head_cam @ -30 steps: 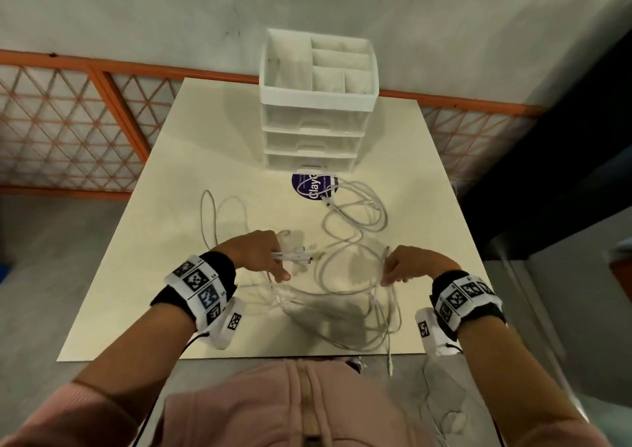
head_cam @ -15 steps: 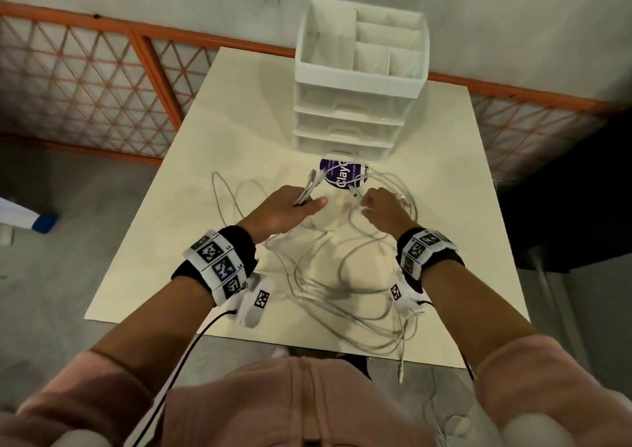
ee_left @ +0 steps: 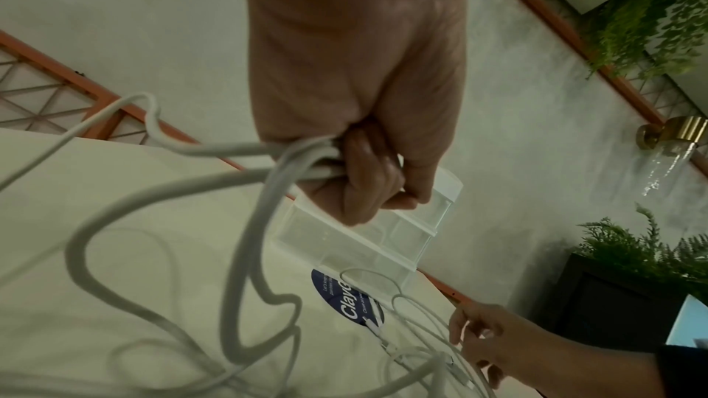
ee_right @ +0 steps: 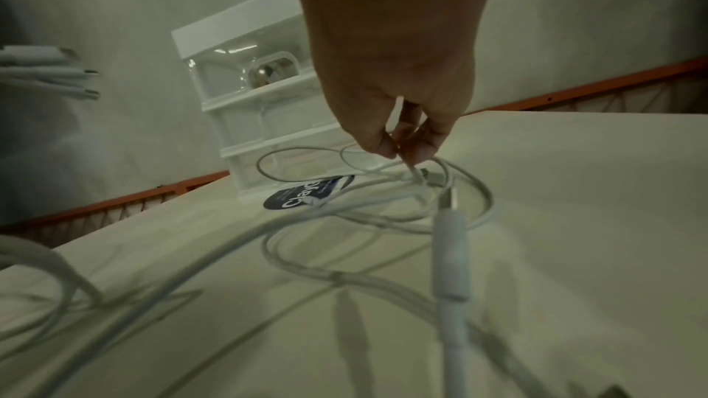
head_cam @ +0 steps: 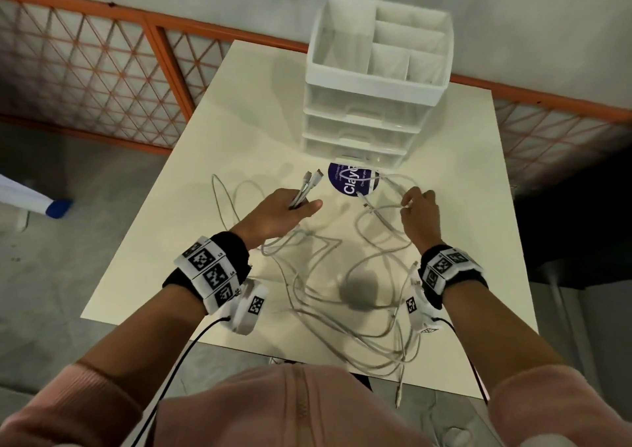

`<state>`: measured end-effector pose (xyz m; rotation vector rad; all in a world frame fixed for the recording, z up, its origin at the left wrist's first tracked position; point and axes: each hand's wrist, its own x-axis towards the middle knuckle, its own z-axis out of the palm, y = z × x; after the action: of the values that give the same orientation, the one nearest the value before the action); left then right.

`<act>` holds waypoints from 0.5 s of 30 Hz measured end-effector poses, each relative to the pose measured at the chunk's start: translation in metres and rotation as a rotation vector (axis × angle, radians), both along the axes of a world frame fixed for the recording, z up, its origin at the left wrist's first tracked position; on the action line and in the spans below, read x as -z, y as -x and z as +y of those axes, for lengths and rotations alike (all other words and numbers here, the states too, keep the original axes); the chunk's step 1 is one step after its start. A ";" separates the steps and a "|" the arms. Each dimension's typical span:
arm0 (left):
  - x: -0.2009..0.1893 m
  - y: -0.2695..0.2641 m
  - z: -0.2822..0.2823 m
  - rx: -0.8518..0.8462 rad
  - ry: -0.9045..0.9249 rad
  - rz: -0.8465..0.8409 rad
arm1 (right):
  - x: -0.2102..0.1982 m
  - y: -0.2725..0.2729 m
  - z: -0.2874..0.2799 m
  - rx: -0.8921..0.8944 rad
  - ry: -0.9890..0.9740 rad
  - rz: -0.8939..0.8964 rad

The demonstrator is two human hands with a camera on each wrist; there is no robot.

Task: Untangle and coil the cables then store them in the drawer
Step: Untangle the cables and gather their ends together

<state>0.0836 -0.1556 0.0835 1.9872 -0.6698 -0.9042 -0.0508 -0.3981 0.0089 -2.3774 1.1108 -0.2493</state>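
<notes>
A round dark-blue sticker (head_cam: 352, 180) on the table (head_cam: 239, 111) carries white lettering that reads "Clay" with further characters covered by a cable; the smaller print beside it is illegible. The sticker lies directly in front of the white drawer unit (head_cam: 376, 104), whose drawers are closed. The left hand (head_cam: 284, 212) is clenched around a bundle of white cable ends, with the connectors (head_cam: 313, 178) projecting beyond the fingers. The right hand (head_cam: 420, 214) pinches a thin white strand (ee_right: 411, 168) between thumb and fingertips, just beside the sticker. The tangled cables (head_cam: 359, 296) lie spread across the near half of the table, one end hanging over the front edge. Compared with half a second earlier, the two hands are farther apart, and the right hand has shifted to the right.
</notes>
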 end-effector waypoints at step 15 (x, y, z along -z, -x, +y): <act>0.000 0.001 0.001 0.008 0.015 0.004 | 0.000 -0.040 0.032 0.151 -0.249 0.278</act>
<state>0.0822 -0.1541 0.0830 1.9704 -0.6814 -0.9051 -0.0106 -0.3658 0.0091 -2.1525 1.3634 0.1665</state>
